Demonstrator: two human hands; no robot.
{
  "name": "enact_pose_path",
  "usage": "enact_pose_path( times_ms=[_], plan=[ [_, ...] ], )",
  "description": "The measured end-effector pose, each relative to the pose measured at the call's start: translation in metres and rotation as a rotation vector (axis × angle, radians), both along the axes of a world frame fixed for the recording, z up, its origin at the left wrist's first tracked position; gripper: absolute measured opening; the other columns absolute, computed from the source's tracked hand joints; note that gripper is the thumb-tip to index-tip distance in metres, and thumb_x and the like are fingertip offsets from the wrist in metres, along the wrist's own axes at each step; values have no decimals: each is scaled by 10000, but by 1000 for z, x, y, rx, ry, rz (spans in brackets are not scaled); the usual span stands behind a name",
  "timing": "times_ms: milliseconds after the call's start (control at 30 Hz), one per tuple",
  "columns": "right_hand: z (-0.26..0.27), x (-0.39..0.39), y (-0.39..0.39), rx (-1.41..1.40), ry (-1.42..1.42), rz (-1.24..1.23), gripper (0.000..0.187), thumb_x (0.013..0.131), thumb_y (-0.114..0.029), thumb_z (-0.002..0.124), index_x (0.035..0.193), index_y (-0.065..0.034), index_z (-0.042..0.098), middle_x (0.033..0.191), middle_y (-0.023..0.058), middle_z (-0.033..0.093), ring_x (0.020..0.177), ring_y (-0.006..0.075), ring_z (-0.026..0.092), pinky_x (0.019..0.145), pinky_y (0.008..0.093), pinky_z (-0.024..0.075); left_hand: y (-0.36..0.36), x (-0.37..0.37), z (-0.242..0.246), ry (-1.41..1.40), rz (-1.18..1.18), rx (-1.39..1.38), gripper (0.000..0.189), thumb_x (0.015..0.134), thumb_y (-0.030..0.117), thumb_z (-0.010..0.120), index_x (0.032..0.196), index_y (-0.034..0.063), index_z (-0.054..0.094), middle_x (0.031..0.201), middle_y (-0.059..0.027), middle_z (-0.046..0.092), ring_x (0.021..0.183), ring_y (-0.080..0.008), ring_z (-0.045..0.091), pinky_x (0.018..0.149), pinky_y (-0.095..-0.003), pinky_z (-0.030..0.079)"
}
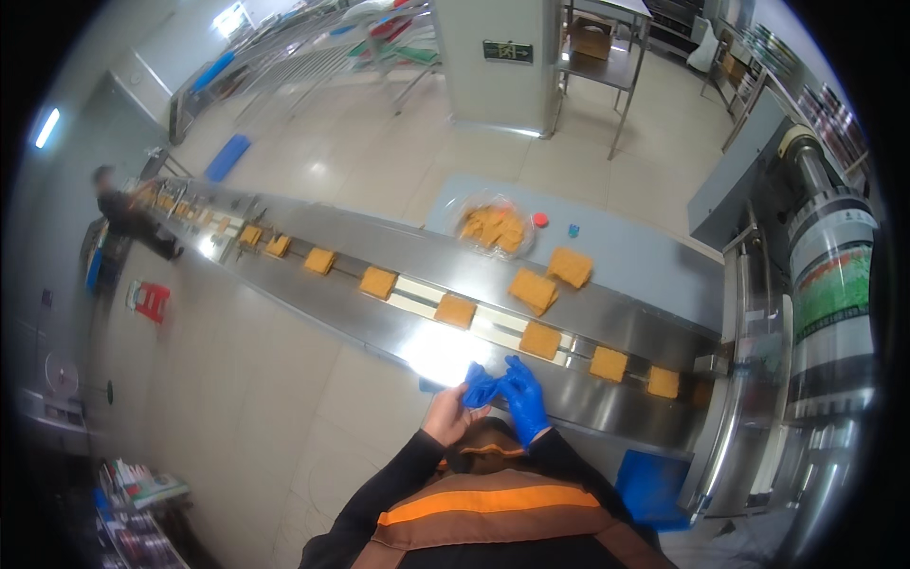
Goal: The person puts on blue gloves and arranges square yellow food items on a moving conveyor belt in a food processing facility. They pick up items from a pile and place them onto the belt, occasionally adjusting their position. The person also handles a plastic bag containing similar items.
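Note:
My bare left hand (446,418) grips a crumpled blue disposable glove (480,386) in front of my apron. Beside it, my right hand (525,400) wears a matching blue glove, and its fingertips come close to the loose one; whether they pinch it I cannot tell. Just beyond both hands runs a steel conveyor line (569,398). Flat orange-brown food pieces (540,340) lie spaced along its middle channel. Two stacks of the same pieces, a nearer one (533,290) and a farther one (570,267), rest on the line's far side.
A clear round tub (494,226) of pieces stands on a grey side table (625,249), near a red cap (540,220). At right is a packaging machine with a printed film roll (830,284). A blue bin (652,489) sits below. Another person (128,210) stands at the line's far left end.

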State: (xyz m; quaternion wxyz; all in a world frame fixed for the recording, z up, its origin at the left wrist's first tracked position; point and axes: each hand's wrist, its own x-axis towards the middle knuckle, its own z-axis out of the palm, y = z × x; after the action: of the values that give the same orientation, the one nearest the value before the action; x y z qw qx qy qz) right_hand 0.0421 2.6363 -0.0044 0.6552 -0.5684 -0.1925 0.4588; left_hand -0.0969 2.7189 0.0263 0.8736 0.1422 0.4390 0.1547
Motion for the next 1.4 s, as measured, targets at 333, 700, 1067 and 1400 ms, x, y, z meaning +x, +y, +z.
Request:
enact_pose_path(
  times_ms=[333, 700, 1067, 1400],
  plan=[
    [-41, 15, -21, -108, 158, 93, 453, 849, 31, 546, 1290, 59, 447, 867, -7, 531, 803, 73, 514, 840, 240, 440, -64, 0, -10, -263, 140, -16, 156, 934, 169, 445, 1012, 40, 487, 884, -71, 560, 768, -177, 526, 695, -307, 458],
    [-25, 20, -23, -126, 114, 282, 401, 852, 35, 545, 1246, 72, 477, 879, 8, 532, 829, 103, 538, 872, 264, 435, -76, -4, -14, -245, 216, 106, 209, 929, 244, 496, 957, 49, 565, 906, -54, 614, 831, -153, 575, 774, -297, 462],
    [-10, 5, -6, -38, -66, 312, 268, 828, 9, 592, 1095, 31, 587, 1252, 140, 533, 1045, 174, 523, 944, 296, 406, -45, -23, -6, -19, 249, 202, 248, 961, 293, 466, 1058, 89, 568, 913, -42, 614, 785, -121, 584, 690, -251, 485],
    [19, -6, 19, -76, -90, 206, 361, 847, 9, 592, 1206, 14, 560, 1272, 132, 535, 1157, 200, 476, 979, 306, 382, 2, -31, 22, 45, -137, 307, 446, 969, 392, 476, 1012, -27, 624, 900, -84, 641, 838, -147, 601, 786, -264, 467]
  ],
)
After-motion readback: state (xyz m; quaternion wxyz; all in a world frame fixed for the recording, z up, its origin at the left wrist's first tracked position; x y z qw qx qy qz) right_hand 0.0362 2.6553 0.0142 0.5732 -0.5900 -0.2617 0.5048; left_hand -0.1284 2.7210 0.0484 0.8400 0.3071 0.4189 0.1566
